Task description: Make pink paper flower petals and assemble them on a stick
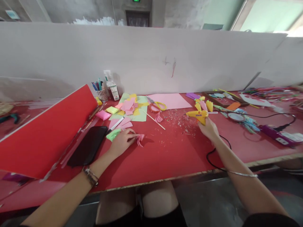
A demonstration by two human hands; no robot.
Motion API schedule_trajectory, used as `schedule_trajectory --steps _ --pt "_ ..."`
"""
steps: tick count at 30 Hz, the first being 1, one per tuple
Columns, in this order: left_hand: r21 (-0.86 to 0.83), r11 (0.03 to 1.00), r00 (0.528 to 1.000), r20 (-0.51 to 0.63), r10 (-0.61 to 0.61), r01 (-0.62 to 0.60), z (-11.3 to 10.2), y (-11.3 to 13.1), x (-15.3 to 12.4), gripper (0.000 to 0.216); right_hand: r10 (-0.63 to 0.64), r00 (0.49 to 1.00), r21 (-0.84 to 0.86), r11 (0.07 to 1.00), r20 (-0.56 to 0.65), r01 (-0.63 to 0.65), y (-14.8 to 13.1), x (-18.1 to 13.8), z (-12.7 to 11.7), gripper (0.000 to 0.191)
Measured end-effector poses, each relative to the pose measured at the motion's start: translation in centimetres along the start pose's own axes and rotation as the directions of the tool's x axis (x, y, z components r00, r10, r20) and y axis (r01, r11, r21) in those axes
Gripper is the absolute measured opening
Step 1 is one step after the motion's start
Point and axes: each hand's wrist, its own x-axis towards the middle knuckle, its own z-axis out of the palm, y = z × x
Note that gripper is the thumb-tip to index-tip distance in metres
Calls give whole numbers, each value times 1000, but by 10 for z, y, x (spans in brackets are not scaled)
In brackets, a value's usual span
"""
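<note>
My left hand [121, 142] rests on the red table [170, 157], fingers pinched on a small curled pink paper piece [140, 139]. My right hand [208, 127] is closed around the handle of a yellow hot glue gun [197, 115], whose black cord [214, 157] loops toward the table's front edge. A second curled pink paper piece [158, 117] lies between the hands next to a thin wooden stick [155, 120]. Orange and yellow scissors [156, 105] lie on a pink sheet [169, 101] behind.
A red board [44, 132] leans at the left, with a black phone [88, 145] beside it. Pink, yellow and green paper scraps [130, 108], a pen cup [101, 91] and a glue bottle [112, 86] sit by the white partition. A purple power strip [276, 134] lies right.
</note>
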Motion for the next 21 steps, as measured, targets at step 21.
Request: schedule_trajectory --steps 21 --pt "108 994 997 75 -24 16 -2 7 -8 22 -231 971 286 936 54 207 -97 -94 -4 34"
